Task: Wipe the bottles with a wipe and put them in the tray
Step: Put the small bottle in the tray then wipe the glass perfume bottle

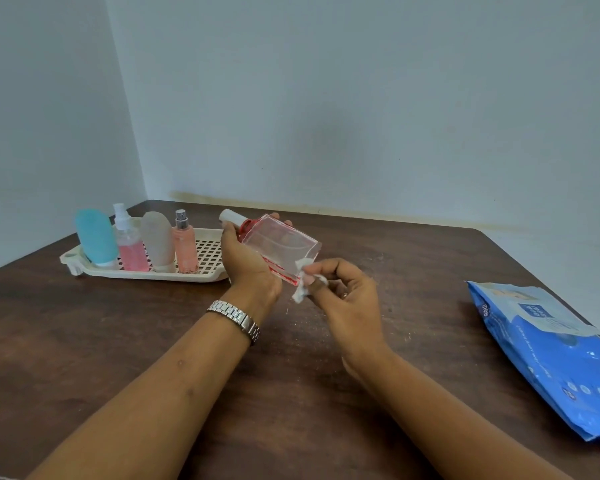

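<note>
Pale blue wall [326, 98] behind, meeting a second one at the left in a corner. Dark brown desk [118, 323] across the whole lower half, speckled with pale crumbs near the middle. At the right edge, flat on the desk, a blue pack [551, 355] of wipes with a pale label flap on top, well apart from everything else. At the far left, a cream tray [153, 276], lying lengthwise, slotted floor showing in its right half. Upright in a row along its left half, left to right: teal bottle [96, 237] on its white cap, spray bottle [130, 244] half full of pink liquid, frosted bottle [158, 240] on its cap, pink bottle [185, 247] with a silver nozzle; close together, touching or not unclear. Just in front of the tray's right end, left hand [248, 261], fingers and thumb wrapped round the clear bottle [281, 247]. Flat and square-shouldered, red trim along the edges and at the neck, white cap pointing up and left, base tilted down to the right; held in the air above the desk, outside the tray. Just beside it, right hand [347, 299], fingers curled, pinching a small crumpled white wipe [303, 282] against the clear bottle's lower right corner. On the left wrist, a silver link watch [234, 318]. On a right finger, a ring [344, 295], too small to make out
</note>
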